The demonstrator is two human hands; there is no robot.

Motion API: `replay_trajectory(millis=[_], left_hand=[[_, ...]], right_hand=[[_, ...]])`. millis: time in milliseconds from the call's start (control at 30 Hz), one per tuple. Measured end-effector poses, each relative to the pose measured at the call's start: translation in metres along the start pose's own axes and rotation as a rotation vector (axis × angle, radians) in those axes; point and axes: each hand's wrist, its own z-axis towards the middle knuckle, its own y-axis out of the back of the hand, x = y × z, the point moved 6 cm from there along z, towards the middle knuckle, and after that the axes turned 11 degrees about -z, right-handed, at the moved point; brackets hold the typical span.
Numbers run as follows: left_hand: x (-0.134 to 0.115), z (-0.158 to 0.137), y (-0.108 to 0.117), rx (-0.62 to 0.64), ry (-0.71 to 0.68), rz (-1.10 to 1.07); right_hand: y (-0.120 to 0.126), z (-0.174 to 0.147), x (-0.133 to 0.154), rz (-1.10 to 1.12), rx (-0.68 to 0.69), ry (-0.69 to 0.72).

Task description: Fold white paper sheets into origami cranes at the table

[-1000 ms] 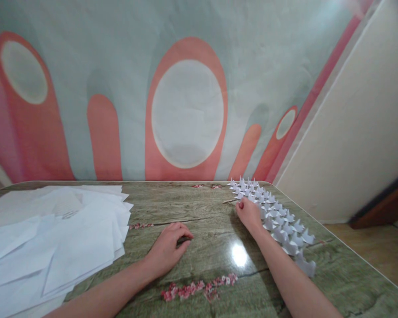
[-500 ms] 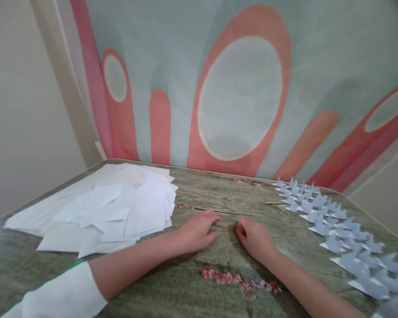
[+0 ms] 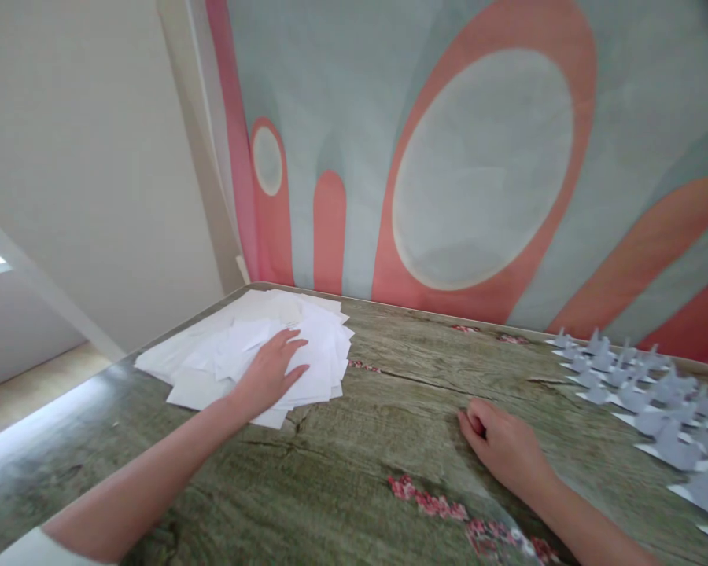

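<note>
My left hand (image 3: 272,371) is over the near right part of a loose pile of white paper sheets (image 3: 322,334), its fingers apart and holding nothing. Whether the fingertips touch the top sheet, I cannot tell. My right hand (image 3: 504,440) rests on the wood-patterned tabletop (image 3: 354,464) with its fingers curled into a loose fist. Nothing shows in that fist. To the right of it stand rows of small folded paper cranes (image 3: 672,448), pale grey-white.
Behind the table hangs a backdrop (image 3: 354,236) in pale green and coral shapes. A plain wall (image 3: 94,141) rises at the left. Pink blossoms (image 3: 430,503) are printed on the tabletop near me.
My left hand has moved left, from the middle of the table to the paper pile. The view has turned left. My right hand stays curled on the table.
</note>
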Motion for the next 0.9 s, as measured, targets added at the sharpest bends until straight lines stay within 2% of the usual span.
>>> replay_trajectory(millis=[100,200,333,400,467,600,667,767,833,900], left_hand=[[0.037,0.000,0.024,-0.107,0.106,0.106],[0.061,-0.007,0.036,-0.097,0.142,0.129],[0.085,-0.018,0.034,-0.018,0.187,0.133],[0.092,-0.021,0.033,-0.021,0.211,0.127],[0.091,-0.021,0.036,-0.075,0.218,0.112],[0.064,-0.017,0.051,-0.273,0.178,0.034],[0.043,-0.013,0.050,-0.288,0.159,-0.055],[0.009,-0.002,0.031,-0.203,0.183,-0.279],[-0.016,0.007,0.009,-0.135,0.203,-0.454],[-0.044,0.016,-0.021,0.034,0.211,-0.672]], right_hand=[[0.001,-0.001,0.000,0.008,-0.012,0.002],[0.000,-0.001,0.000,0.013,-0.011,0.000],[-0.001,-0.001,0.000,0.023,-0.007,0.005],[0.000,-0.001,0.000,0.025,-0.009,0.002],[0.000,-0.001,-0.001,0.026,-0.007,-0.006],[-0.001,-0.001,-0.001,0.020,0.003,-0.004],[-0.002,-0.001,-0.001,0.018,0.008,-0.002],[0.000,0.000,0.000,0.034,0.002,-0.006],[0.004,0.000,0.002,0.070,-0.005,-0.013],[0.010,0.001,0.005,0.145,-0.006,-0.019]])
